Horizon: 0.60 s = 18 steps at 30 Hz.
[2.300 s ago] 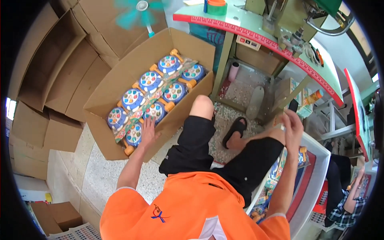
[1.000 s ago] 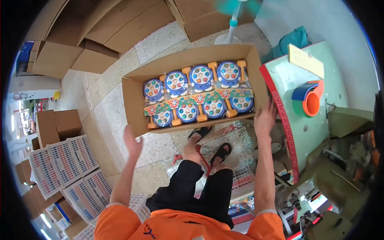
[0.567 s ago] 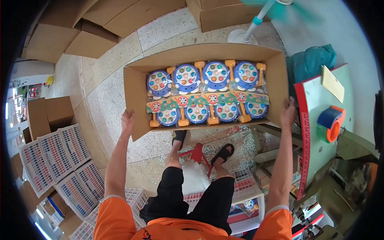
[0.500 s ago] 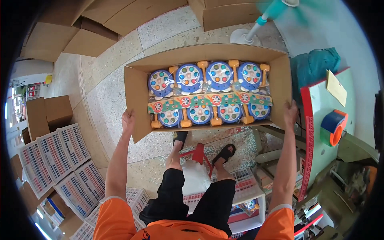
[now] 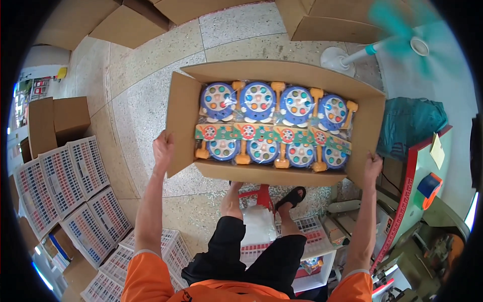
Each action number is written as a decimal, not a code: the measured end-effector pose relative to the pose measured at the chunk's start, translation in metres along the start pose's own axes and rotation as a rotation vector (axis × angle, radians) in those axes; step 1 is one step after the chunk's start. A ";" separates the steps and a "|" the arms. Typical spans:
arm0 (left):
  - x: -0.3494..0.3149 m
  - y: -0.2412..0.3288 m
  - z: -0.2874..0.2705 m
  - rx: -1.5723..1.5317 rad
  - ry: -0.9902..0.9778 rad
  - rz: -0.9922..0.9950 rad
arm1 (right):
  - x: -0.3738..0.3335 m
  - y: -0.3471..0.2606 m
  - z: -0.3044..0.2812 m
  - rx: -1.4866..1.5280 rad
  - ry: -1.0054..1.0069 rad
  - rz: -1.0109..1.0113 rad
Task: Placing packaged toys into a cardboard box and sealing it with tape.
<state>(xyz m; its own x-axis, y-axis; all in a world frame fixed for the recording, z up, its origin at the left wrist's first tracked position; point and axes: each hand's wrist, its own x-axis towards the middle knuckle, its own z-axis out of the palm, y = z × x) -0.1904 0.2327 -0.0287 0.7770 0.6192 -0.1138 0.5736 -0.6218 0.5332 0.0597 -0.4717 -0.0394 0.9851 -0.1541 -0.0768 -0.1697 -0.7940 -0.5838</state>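
Note:
Between my hands is an open cardboard box [image 5: 276, 173] with its flaps up. My left hand [image 5: 163, 147] is closed on the left end flap, and my right hand [image 5: 373, 165] grips the right one at its near corner. Inside lie two rows of blue, round-faced toys [image 5: 257, 100] with coloured buttons, bagged in clear plastic. Orange toy hammers [image 5: 277, 88] stick out beside them. A green printed card strip [image 5: 271, 133] runs across the middle, between the rows.
White baskets [image 5: 70, 176] with coloured contents stand at the left, near brown cartons [image 5: 70, 116]. A fan [image 5: 419, 46] spins at the far right. Below it sit a teal bag [image 5: 412, 126] and a green, red-edged table [image 5: 410, 186] with a tape dispenser [image 5: 429, 190]. A red stool [image 5: 264, 194] is by my feet.
The box has shifted right and slightly nearer in the picture, its right end now tilted lower. Both hands keep hold of its flaps. The surrounding view has shifted too.

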 end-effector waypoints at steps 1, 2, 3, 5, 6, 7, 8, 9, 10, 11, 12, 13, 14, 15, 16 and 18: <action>-0.003 0.000 0.003 -0.017 0.047 0.035 | 0.008 0.011 0.001 0.001 0.000 -0.003; -0.012 0.005 0.007 -0.013 0.049 0.030 | 0.012 0.017 0.006 -0.047 -0.005 -0.021; -0.019 0.012 0.007 -0.024 0.063 -0.019 | 0.014 0.020 0.009 -0.096 -0.008 -0.034; -0.031 0.017 0.003 -0.014 0.084 -0.071 | 0.016 0.005 0.014 -0.125 -0.019 -0.071; -0.037 0.013 -0.002 0.068 0.087 -0.134 | 0.017 -0.005 0.013 -0.155 -0.020 -0.114; -0.042 0.013 0.001 0.142 0.091 -0.193 | 0.022 -0.008 0.012 -0.143 -0.024 -0.117; -0.048 0.014 0.007 0.218 0.099 -0.254 | 0.026 -0.012 0.013 -0.210 -0.031 -0.148; -0.057 0.017 0.019 0.233 0.116 -0.259 | 0.031 -0.013 0.014 -0.273 -0.043 -0.183; -0.064 0.019 0.023 0.168 0.135 -0.184 | 0.030 -0.013 0.016 -0.324 -0.057 -0.214; -0.069 0.020 0.019 0.107 0.155 -0.108 | 0.032 -0.014 0.011 -0.289 -0.070 -0.219; -0.073 0.030 0.022 0.150 0.123 -0.137 | 0.034 -0.014 0.001 -0.298 -0.166 -0.126; -0.080 0.045 0.028 0.194 0.096 -0.169 | 0.037 -0.015 -0.007 -0.306 -0.265 -0.037; -0.086 0.051 0.029 0.160 0.111 -0.140 | 0.039 -0.017 -0.006 -0.307 -0.359 0.047; -0.091 0.053 0.030 0.126 0.125 -0.113 | 0.037 0.008 0.004 0.105 -0.328 -0.039; -0.092 0.063 0.042 0.087 0.076 -0.126 | 0.046 0.040 0.008 0.502 -0.278 -0.130; -0.087 0.092 0.063 0.215 -0.026 -0.148 | 0.069 0.065 0.007 0.520 -0.447 -0.110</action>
<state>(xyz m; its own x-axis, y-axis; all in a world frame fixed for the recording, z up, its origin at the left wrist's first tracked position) -0.1891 0.0909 -0.0226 0.6854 0.7002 -0.1999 0.7212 -0.6148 0.3193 0.1173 -0.5297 -0.0885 0.9322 0.2566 -0.2555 -0.1425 -0.3889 -0.9102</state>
